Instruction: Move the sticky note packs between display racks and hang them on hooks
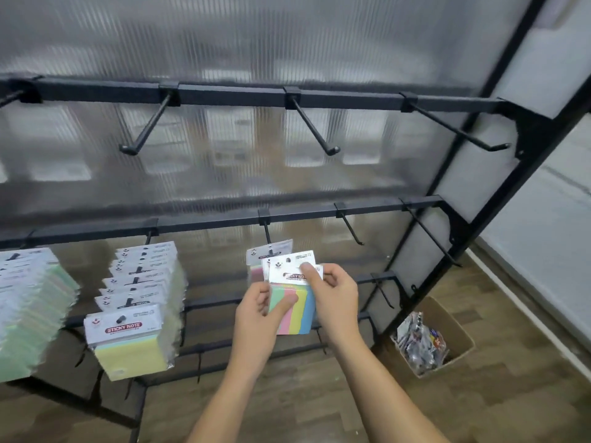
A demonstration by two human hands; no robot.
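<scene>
Two bare forearms reach up from the bottom edge toward a black display rack. Nearest, the left hand grips the lower left corner of a sticky note pack, its thumb pressed across the pink and yellow stripes. The right hand pinches the same pack from the right, thumb lying on the white header card over the printed label, fingers curled behind. This held pack shows green, pink, yellow and blue bands below its card and is tilted slightly. A second pack's header peeks out just behind it, touching it; whether the hands hold that one too cannot be told.

Just beyond, another pack hangs on a hook of the middle rail. To the left on that rail, a long row of packs fills one hook, the front one pale yellow and green, and a further row hangs at the left edge. Right of the hands, two hooks on the same rail, one near and one by the frame, carry nothing.

On the wooden floor to the right, beside the rack's upright, sits a cardboard box with small wrapped items inside, too blurred to identify.

Farther up, the top rail bears bare hooks, in front of a ribbed translucent panel.
</scene>
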